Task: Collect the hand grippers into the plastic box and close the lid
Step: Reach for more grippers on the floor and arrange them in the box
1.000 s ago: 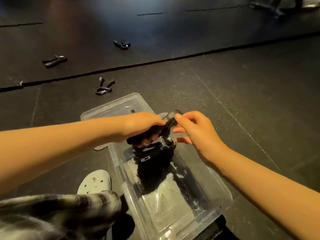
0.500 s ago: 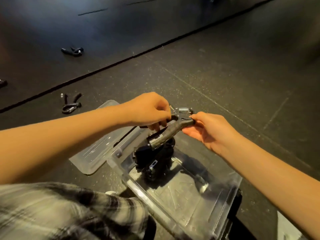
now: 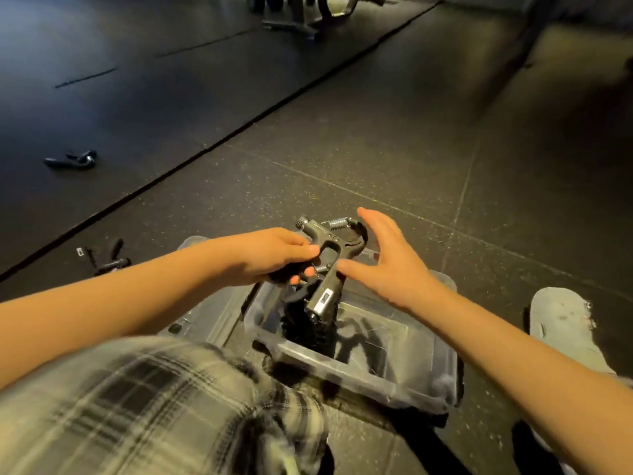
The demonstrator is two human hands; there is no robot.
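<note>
Far hand gripper: seen lying on the dark floor at 10 o'clock of the plastic box, well apart from it.
Near hand gripper: seen on the floor at 9 o'clock of the box, its lower part hidden by the left forearm.
Plaid trouser leg: seen blurred at 7 o'clock of the view.
Lid: laid flat on the floor, clear, just beside the box at its 9 o'clock; the box is left uncovered.
Left hand: held above the far end of the box; its fingers are curled round one handle of the held hand gripper.
Held hand gripper: kept above the box at its 12 o'clock end, spring end pointed away, the free handle angled down toward the box.
Stored hand grippers: seen as a dark heap inside the box, under the held one; a count cannot be made.
Plastic box: set on the floor between the legs, clear-walled.
Right hand: held at 3 o'clock of the held gripper; its fingers are spread and straight, nothing is grasped, and the thumb is brought against or just beside the free handle, which of the two cannot be told.
Shoe: seen pale on the floor at 3 o'clock of the box.
</note>
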